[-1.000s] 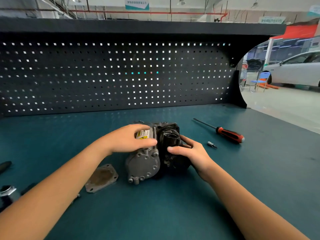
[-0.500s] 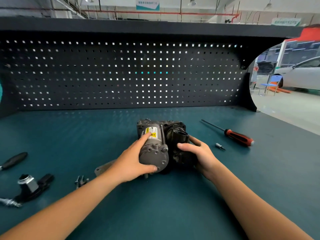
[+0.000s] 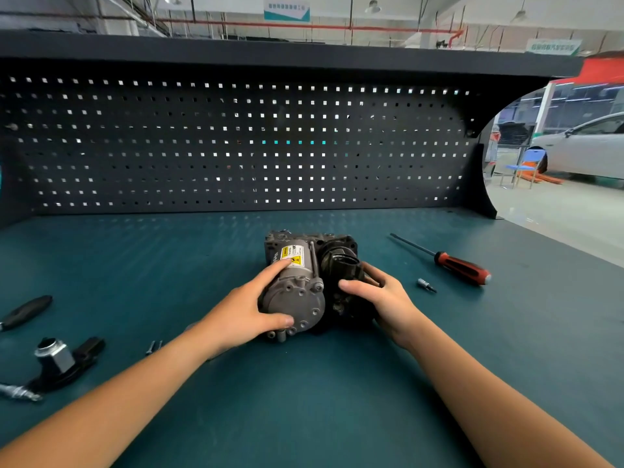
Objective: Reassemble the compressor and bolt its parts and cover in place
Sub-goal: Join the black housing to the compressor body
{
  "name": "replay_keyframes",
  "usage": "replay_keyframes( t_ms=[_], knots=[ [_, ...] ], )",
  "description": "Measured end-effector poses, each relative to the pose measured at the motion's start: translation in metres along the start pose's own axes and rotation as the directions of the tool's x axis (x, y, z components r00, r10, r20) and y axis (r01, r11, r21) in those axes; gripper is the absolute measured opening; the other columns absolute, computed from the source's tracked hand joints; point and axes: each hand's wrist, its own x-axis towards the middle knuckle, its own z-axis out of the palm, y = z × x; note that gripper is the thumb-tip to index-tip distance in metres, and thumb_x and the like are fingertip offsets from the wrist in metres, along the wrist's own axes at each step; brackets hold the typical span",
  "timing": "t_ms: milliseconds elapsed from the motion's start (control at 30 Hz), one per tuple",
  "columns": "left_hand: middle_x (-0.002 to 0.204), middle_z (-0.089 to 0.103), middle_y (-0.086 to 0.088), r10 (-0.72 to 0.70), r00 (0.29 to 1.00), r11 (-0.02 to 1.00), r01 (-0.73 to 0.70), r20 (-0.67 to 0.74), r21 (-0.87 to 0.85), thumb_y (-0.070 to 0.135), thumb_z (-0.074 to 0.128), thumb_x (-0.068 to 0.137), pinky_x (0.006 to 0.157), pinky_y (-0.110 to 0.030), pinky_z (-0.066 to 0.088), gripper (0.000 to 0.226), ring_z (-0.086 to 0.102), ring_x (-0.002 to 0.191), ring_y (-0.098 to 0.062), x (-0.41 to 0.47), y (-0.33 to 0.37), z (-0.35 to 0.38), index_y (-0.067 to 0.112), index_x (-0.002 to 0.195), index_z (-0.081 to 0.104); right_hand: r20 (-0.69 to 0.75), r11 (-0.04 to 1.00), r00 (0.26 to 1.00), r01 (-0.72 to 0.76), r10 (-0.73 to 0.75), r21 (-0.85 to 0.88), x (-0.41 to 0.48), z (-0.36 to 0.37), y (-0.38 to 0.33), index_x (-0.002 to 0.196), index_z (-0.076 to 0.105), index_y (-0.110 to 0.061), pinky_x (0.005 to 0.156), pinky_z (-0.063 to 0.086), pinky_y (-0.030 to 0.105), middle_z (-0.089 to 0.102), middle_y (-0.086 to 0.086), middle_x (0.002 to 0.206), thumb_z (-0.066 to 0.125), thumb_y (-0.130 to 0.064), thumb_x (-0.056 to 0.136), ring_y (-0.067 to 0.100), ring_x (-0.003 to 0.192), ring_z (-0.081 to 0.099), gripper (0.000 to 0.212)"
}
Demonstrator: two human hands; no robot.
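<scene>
Compressor (image 3: 297,292) is lying on its side at the middle of the teal table (image 3: 304,400), grey round end facing the person. The left hand (image 3: 243,312) is gripping that end, thumb across its face, forefinger reaching onto the yellow label (image 3: 293,255). The right hand (image 3: 381,295) is grasping the dark housing alongside. A red-handled screwdriver (image 3: 462,266) and a small bit (image 3: 426,285) are lying to the right.

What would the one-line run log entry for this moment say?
stage: compressor on bench | left hand: grips grey end | right hand: grips black end | screwdriver: lying right, untouched
</scene>
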Motion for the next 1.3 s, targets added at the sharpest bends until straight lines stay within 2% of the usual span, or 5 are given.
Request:
replay_keyframes(
  t_ms=[167,600,833,1133,1300],
  knots=[
    [0.126,0.050,0.018,0.024,1.000,0.998,-0.024,0.000,0.061,0.020,0.077,0.076,0.098,-0.026,0.045,0.084,0.057,0.108,-0.002,0.003,-0.005,-0.005,0.068,0.121,0.025,0.061,0.989,0.997,-0.028,0.037,-0.142,0.000,-0.008,-0.006,0.142,0.037,-0.016,0.099,0.047,0.035,0.057,-0.002,0.127,0.086,-0.030,0.044,0.015,0.120,0.054,0.111],
    [0.142,0.039,0.011,-0.001,0.981,0.985,-0.033,0.194,0.170,0.010,0.073,0.080,0.094,-0.009,0.037,0.078,0.047,0.119,0.000,0.019,-0.012,-0.045,0.057,0.123,0.027,-0.036,0.966,0.991,0.119,-0.131,-0.231,0.002,0.023,0.015,0.110,0.059,-0.035,0.079,0.052,0.017,0.070,-0.017,0.100,0.085,-0.025,0.067,0.002,0.094,0.066,0.051],
    [0.133,0.050,0.006,-0.126,0.992,0.821,0.114,-0.018,0.560,0.074,0.054,0.069,0.078,-0.021,0.037,0.081,0.049,0.105,-0.009,0.035,0.042,-0.023,0.023,0.132,0.045,-0.083,0.928,0.989,0.087,-0.125,-0.362,0.003,0.027,0.013,0.108,0.056,-0.040,0.096,0.047,0.032,0.067,-0.016,0.107,0.083,-0.046,0.060,0.012,0.108,0.061,0.054],
    [0.155,0.021,-0.003,-0.174,0.984,0.684,0.147,-0.036,0.714,0.082,0.048,0.065,0.106,-0.042,0.033,0.077,0.026,0.137,-0.030,0.046,0.051,0.009,0.033,0.124,0.057,0.154,0.896,0.985,0.001,0.076,-0.445,0.005,0.009,0.008,0.146,0.021,-0.033,0.108,0.035,0.028,0.050,-0.014,0.135,0.074,-0.043,0.073,0.005,0.126,0.045,0.091],
    [0.155,0.025,0.001,-0.101,0.992,0.736,0.122,-0.070,0.666,0.082,0.052,0.063,0.104,-0.041,0.032,0.086,0.028,0.138,-0.027,0.043,0.048,0.010,0.038,0.136,0.043,0.019,0.967,0.997,-0.064,0.071,-0.247,0.012,-0.022,-0.013,0.124,0.048,-0.030,0.090,0.038,0.021,0.059,-0.015,0.120,0.062,-0.032,0.086,0.006,0.121,0.051,0.040]
  ],
)
